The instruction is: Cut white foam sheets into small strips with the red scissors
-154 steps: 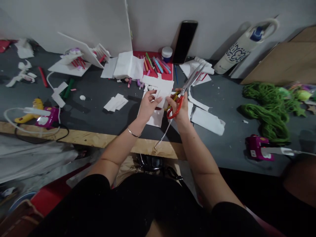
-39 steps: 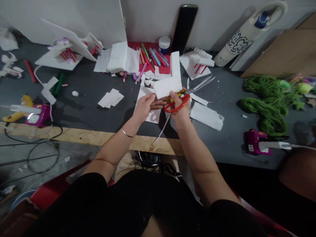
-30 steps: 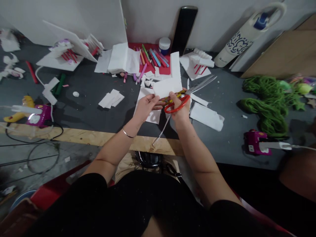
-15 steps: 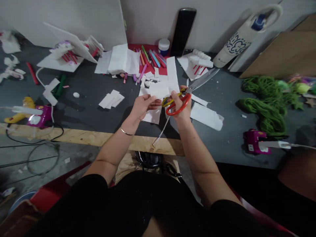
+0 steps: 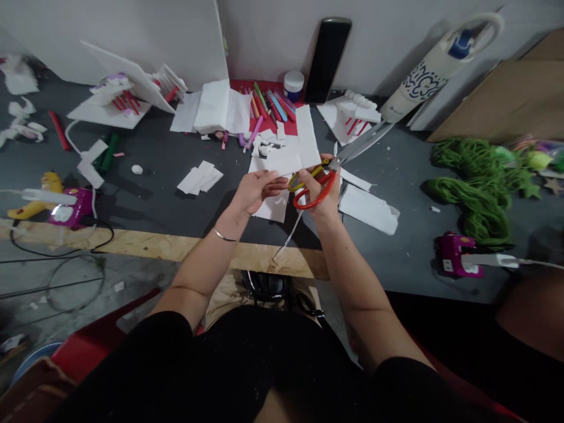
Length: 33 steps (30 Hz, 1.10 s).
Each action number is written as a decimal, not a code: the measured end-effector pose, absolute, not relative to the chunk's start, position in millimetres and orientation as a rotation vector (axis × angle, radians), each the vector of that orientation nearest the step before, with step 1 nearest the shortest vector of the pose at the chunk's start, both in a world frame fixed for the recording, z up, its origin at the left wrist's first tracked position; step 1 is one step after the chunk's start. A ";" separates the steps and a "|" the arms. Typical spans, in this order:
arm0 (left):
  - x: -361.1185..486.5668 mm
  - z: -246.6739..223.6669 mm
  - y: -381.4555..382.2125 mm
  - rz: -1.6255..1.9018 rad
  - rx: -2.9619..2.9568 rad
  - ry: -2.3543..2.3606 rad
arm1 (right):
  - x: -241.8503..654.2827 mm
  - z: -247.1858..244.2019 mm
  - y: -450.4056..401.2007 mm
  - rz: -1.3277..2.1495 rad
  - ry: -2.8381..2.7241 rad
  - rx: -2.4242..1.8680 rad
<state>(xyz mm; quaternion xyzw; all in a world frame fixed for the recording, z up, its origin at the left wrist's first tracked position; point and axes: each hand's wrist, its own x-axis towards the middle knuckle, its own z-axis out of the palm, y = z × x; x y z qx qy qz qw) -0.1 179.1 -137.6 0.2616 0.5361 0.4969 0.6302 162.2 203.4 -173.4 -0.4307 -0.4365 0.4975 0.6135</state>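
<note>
**Current state:** The left hand (image 5: 259, 191) holds an L-shaped white foam sheet (image 5: 291, 158) by its lower edge, fingers together, over the middle of the table's front half. Its long arm points toward the far edge. The right hand (image 5: 319, 191) is closed around the red-and-yellow handles of a pair of scissors (image 5: 335, 163), just beside the sheet. The blades stand nearly together, pointing toward the far right corner and clear of the sheet.

**Change from earlier frames:** The handles previously lay beneath the sheet and across the left fingers. They are now out to its right, with the left fingers just apart from them. The sheet now lies flatter, and the blade tips have swung further toward the far edge.

**Also noted:** A second white sheet (image 5: 273, 208) lies under the left hand.
</note>
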 end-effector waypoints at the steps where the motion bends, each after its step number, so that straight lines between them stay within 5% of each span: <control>1: -0.1 -137.4 179.0 1.137 0.609 1.231 | 162.2 -174.0 203.3 1.148 -1.004 -0.995; 33: 32.4 -156.0 168.4 1.382 0.625 1.168 | 146.2 -182.1 196.3 1.149 -0.854 -0.997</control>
